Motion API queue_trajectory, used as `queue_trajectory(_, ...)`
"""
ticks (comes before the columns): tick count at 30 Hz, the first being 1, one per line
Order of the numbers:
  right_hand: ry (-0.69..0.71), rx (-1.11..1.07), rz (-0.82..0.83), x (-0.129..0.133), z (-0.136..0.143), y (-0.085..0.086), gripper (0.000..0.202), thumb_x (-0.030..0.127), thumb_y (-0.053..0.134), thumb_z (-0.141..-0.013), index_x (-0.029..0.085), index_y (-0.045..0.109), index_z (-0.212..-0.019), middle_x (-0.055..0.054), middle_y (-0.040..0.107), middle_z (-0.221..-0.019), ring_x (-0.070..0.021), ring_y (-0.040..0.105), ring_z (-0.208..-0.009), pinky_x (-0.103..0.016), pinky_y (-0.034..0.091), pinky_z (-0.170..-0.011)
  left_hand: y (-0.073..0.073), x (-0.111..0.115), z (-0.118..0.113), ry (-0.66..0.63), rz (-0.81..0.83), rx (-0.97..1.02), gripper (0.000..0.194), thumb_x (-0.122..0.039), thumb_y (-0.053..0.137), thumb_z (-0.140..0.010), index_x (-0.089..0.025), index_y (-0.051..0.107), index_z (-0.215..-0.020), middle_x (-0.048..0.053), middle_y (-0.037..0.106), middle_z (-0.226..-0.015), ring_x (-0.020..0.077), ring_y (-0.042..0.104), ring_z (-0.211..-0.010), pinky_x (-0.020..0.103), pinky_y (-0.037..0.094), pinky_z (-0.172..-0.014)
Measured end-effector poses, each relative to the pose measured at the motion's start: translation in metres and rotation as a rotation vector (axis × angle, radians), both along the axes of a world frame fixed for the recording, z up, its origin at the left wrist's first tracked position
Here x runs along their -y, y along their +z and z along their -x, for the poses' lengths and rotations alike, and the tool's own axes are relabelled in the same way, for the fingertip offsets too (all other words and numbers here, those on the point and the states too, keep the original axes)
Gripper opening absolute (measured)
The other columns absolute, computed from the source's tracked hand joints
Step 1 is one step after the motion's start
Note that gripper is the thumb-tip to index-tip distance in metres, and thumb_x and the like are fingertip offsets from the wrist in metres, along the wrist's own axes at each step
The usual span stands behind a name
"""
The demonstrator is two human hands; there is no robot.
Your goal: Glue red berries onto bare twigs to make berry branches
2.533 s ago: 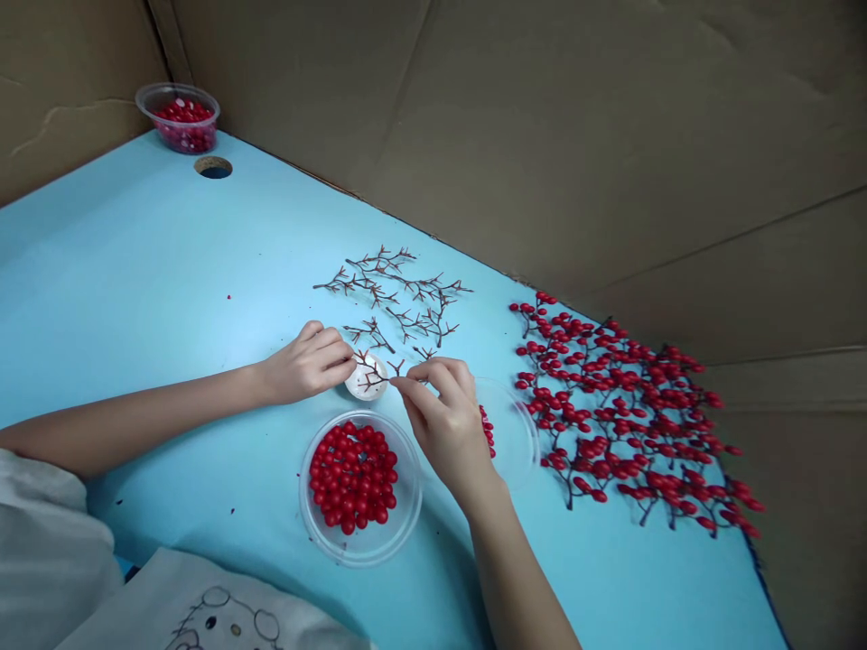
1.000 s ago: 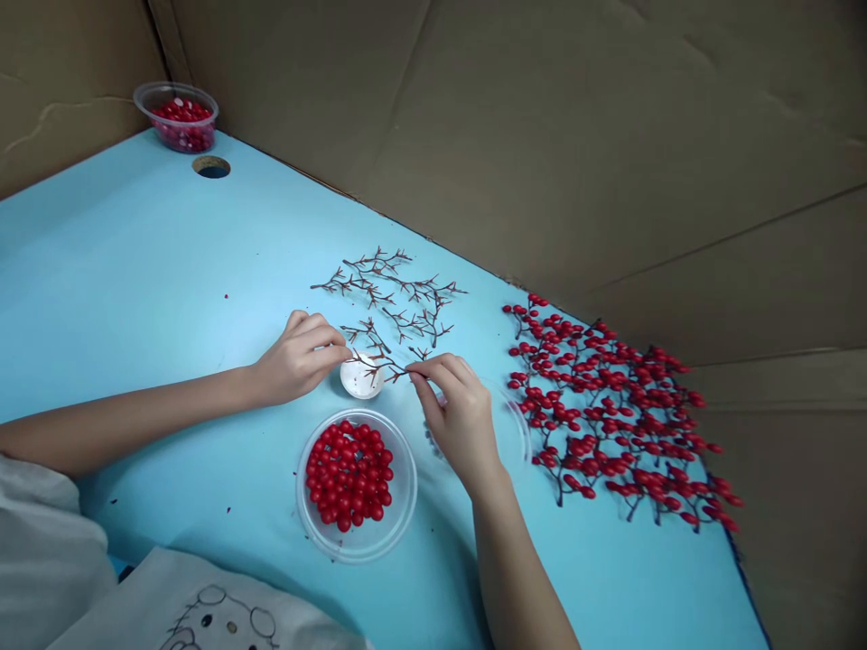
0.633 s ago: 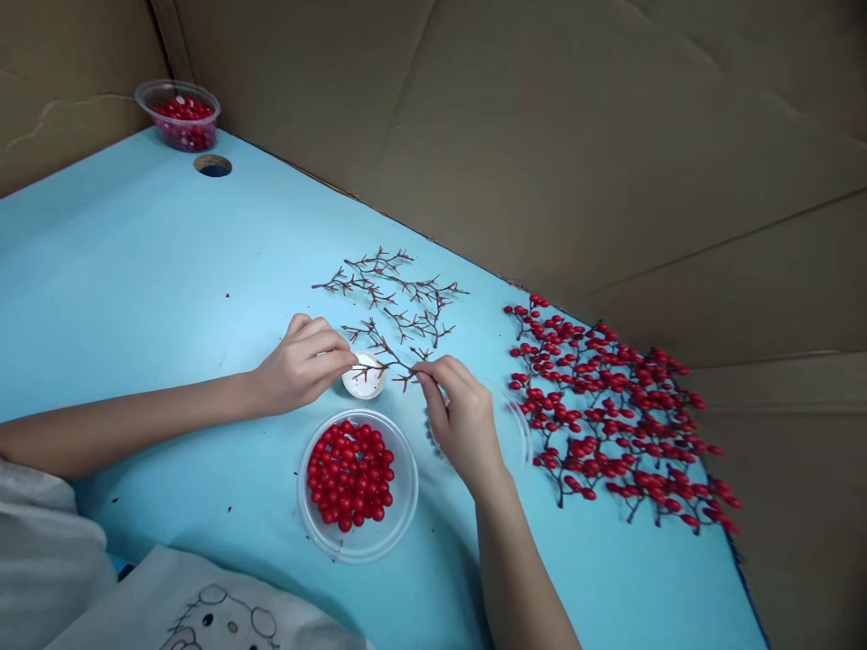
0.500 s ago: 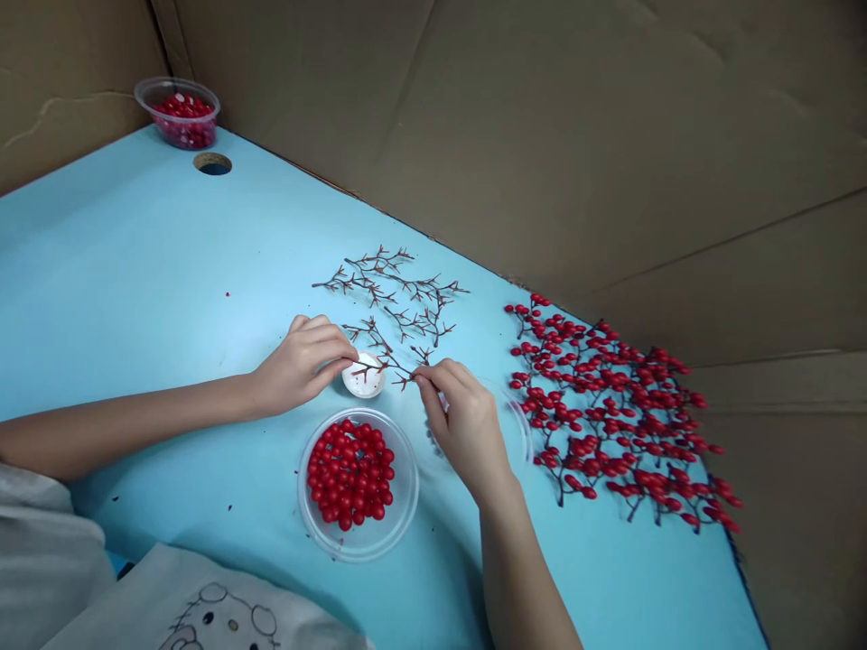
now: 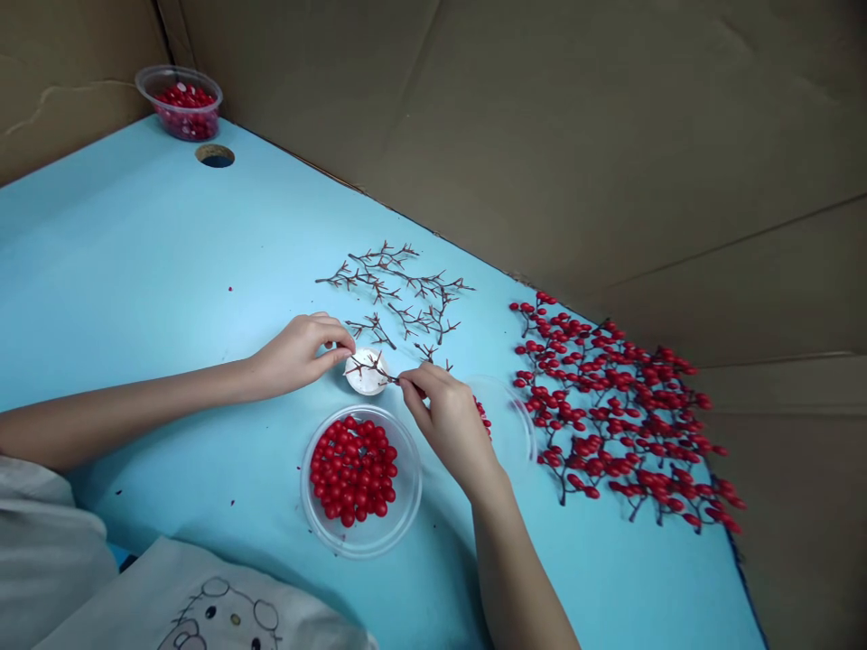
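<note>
My right hand (image 5: 443, 411) pinches one end of a thin brown twig (image 5: 371, 364), which lies across the air over a small white dish (image 5: 367, 383). At the twig's other end, the fingertips of my left hand (image 5: 308, 349) are pressed together on its tip. Just below the dish, a round clear bowl (image 5: 410, 506) holds several red berries (image 5: 352, 471). Behind my right hand is a clear round lid or tray (image 5: 525, 424), with a few red berries partly hidden by the hand.
Several bare brown twigs (image 5: 406, 284) lie beyond my hands. On the right, many berry-covered branches (image 5: 610, 406) are spread out. A clear tub of red berries (image 5: 186, 108) stands at the far left corner, near a round hole (image 5: 215, 156) in the blue table (image 5: 169, 235). Cardboard walls (image 5: 542, 135) rise behind.
My right hand has moved left with the twig, closer to my left hand. Red berries beside my right hand have come into view.
</note>
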State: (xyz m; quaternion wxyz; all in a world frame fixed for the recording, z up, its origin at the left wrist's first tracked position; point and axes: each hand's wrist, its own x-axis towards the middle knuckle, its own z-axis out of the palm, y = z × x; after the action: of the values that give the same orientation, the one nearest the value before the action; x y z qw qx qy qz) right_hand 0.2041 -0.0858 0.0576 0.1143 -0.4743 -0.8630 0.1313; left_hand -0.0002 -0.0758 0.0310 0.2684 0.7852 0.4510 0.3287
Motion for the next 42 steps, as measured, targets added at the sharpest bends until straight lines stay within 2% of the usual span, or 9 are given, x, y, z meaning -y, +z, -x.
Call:
queue_trajectory(5, 0.004, -0.017, 0.035, -0.001, -0.001, -0.001, 0.019, 0.014, 0.042, -0.08, 0.014, 0.058, -0.071, -0.004, 0.055, -0.064, -0.0134, 0.051, -0.06, -0.023, 0.038, -0.054, 0.001, 0.0, 0.0, -0.015, -0.016, -0.027, 0.013, -0.015, 0.048, -0.077, -0.014, 0.06, -0.074, 0.002, 0.062, -0.07, 0.0129, 0.054, -0.07, 0.025, 0.043, -0.065)
queue_trajectory(13, -0.056, -0.086, 0.027, 0.0, -0.002, 0.004, 0.019, 0.016, 0.04, -0.081, 0.015, 0.054, -0.068, -0.004, 0.058, -0.065, -0.0127, 0.052, -0.058, -0.022, 0.038, -0.055, 0.008, 0.001, 0.001, 0.012, 0.05, 0.006, 0.014, -0.015, 0.046, -0.078, -0.014, 0.06, -0.075, 0.002, 0.062, -0.073, 0.0128, 0.054, -0.074, 0.025, 0.042, -0.068)
queue_trajectory(18, -0.072, -0.081, -0.008, -0.001, 0.0, -0.001, 0.02, 0.016, 0.041, -0.08, 0.015, 0.053, -0.064, -0.003, 0.058, -0.062, -0.012, 0.05, -0.054, -0.022, 0.036, -0.052, 0.006, 0.001, 0.001, 0.026, 0.059, 0.013, 0.014, -0.014, 0.047, -0.077, -0.015, 0.06, -0.073, 0.002, 0.062, -0.072, 0.0128, 0.054, -0.072, 0.025, 0.042, -0.067)
queue_trajectory(23, -0.09, -0.099, -0.104, -0.004, 0.0, 0.0, 0.025, 0.024, 0.04, -0.083, 0.016, 0.05, -0.061, -0.003, 0.056, -0.057, -0.0116, 0.047, -0.049, -0.022, 0.035, -0.05, 0.003, -0.001, -0.001, 0.056, 0.078, 0.046, 0.013, -0.015, 0.047, -0.077, -0.014, 0.06, -0.073, 0.002, 0.063, -0.073, 0.0129, 0.055, -0.072, 0.025, 0.042, -0.068)
queue_trajectory(31, -0.104, -0.054, -0.166, -0.012, 0.005, -0.002, 0.026, 0.027, 0.038, -0.084, 0.016, 0.05, -0.063, -0.004, 0.056, -0.06, -0.0144, 0.05, -0.055, -0.024, 0.036, -0.053, -0.005, -0.004, 0.0, 0.088, 0.121, 0.081, 0.013, -0.014, 0.048, -0.077, -0.014, 0.06, -0.073, 0.002, 0.064, -0.074, 0.0125, 0.056, -0.073, 0.024, 0.043, -0.068)
queue_trajectory(37, -0.083, -0.022, -0.144, -0.017, 0.007, -0.013, 0.024, 0.024, 0.04, -0.083, 0.016, 0.052, -0.064, -0.006, 0.057, -0.063, -0.0159, 0.051, -0.06, -0.025, 0.038, -0.057, -0.006, -0.004, 0.0, 0.095, 0.126, 0.074, 0.013, -0.015, 0.048, -0.077, -0.014, 0.06, -0.073, 0.002, 0.063, -0.075, 0.0129, 0.055, -0.074, 0.025, 0.042, -0.069)
queue_trajectory(42, -0.052, -0.034, -0.117, -0.017, 0.003, -0.01, 0.024, 0.024, 0.039, -0.084, 0.017, 0.051, -0.065, -0.005, 0.057, -0.063, -0.0151, 0.05, -0.06, -0.024, 0.038, -0.056, -0.005, -0.003, -0.001, 0.087, 0.135, 0.062, 0.013, -0.014, 0.048, -0.077, -0.014, 0.06, -0.074, 0.002, 0.063, -0.075, 0.0132, 0.055, -0.074, 0.025, 0.042, -0.07)
